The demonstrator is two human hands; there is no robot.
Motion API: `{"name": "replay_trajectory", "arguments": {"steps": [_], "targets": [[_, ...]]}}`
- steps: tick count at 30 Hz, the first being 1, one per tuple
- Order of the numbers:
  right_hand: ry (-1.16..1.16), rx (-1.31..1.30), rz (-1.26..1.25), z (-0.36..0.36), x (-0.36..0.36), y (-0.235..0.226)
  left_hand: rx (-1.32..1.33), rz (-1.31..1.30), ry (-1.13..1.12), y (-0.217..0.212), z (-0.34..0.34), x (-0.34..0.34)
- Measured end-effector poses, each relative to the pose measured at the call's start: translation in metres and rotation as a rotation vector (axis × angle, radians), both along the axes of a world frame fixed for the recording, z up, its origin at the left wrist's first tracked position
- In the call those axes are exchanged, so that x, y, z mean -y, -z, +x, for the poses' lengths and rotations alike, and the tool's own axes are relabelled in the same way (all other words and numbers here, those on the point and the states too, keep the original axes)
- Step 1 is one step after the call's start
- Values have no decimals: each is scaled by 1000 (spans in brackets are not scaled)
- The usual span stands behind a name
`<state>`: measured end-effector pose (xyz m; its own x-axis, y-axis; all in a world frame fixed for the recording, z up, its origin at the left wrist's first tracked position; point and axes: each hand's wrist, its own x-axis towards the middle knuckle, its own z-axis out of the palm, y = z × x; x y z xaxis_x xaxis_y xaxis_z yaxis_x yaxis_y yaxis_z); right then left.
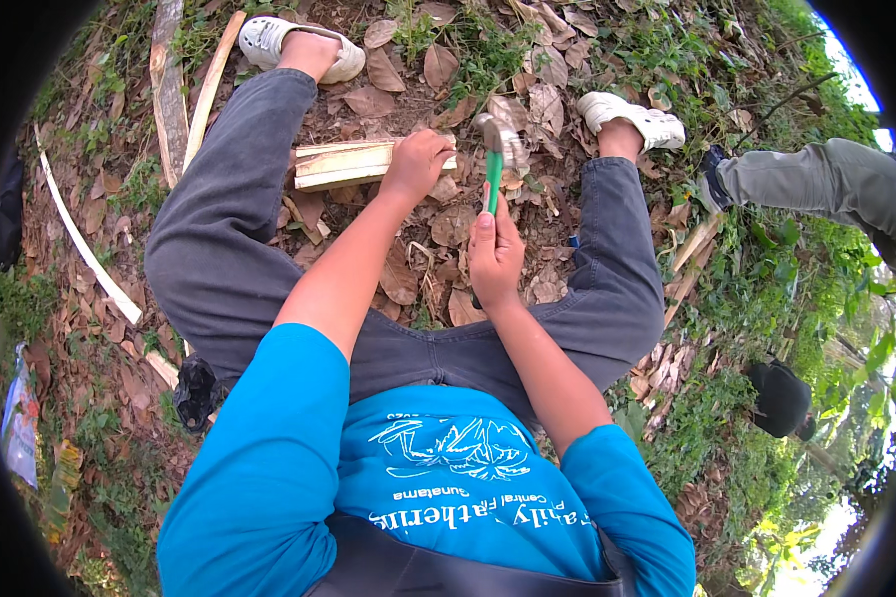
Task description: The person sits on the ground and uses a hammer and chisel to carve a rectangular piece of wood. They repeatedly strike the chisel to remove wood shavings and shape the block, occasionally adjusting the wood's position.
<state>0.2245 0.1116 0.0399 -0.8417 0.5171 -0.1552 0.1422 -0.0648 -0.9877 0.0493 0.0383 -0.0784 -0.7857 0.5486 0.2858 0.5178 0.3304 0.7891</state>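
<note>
Pale strips of wood (343, 165) lie together on the leaf-covered ground between my feet. My left hand (416, 167) rests over their right end, with its fingers drawn together in a pinch. Whatever is between those fingertips is too small or hidden to make out. My right hand (496, 254) is closed around the green handle of a hammer (494, 169). The hammer is held upright in view, its metal head just right of the wood and of my left hand. Some motion blur shows on the head.
A bark-covered pole (167, 90) and a pale split strip (212, 90) lie at the far left. A thin curved strip (85, 244) and a plastic bag (20, 423) are further left. Another person's leg (806, 184) reaches in at the right; a dark cap-like object (779, 398) is below it.
</note>
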Motion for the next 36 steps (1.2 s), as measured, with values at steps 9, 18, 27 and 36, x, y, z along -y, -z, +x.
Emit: {"name": "replay_trajectory", "arguments": {"steps": [9, 18, 27, 36], "targets": [[33, -51, -123, -9, -4, -45, 6, 3, -45, 3, -1, -2], [-21, 124, -52, -7, -12, 14, 55, -1, -29, 0, -5, -3], [-45, 211, 56, 1, -12, 21, 45, 18, -21, -7, -1, -9], [14, -54, -1, -6, -2, -44, 61, -23, -56, 1, 1, -1]]}}
